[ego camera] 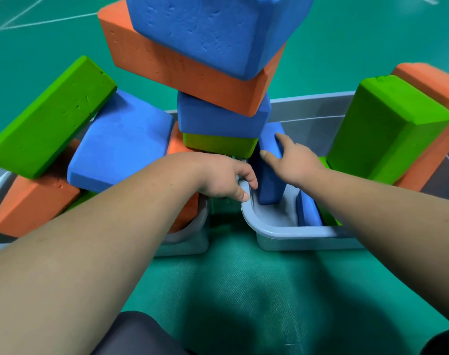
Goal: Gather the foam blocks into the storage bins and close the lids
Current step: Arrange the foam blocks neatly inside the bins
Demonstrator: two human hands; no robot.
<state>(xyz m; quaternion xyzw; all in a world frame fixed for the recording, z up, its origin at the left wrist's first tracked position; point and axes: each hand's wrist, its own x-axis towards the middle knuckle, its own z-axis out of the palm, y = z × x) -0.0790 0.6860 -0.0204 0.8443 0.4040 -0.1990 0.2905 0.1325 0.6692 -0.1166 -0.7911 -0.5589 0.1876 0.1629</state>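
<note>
Two grey storage bins sit side by side on the green floor: the left bin (192, 242) and the right bin (302, 234). A leaning stack of foam blocks rises between them: a yellow-green block (218, 146), a blue one (218, 119), an orange one (182, 70) and a big blue one (218, 29) on top. My left hand (223, 178) grips the near left rim of the right bin. My right hand (292, 160) rests with spread fingers on an upright blue block (268, 183) standing inside the right bin.
The left bin overflows with a green block (49, 116), a blue block (121, 142) and an orange block (31, 203). At the right a green block (387, 126) leans on an orange block (433, 139). My dark-clothed knee (141, 334) is at the bottom.
</note>
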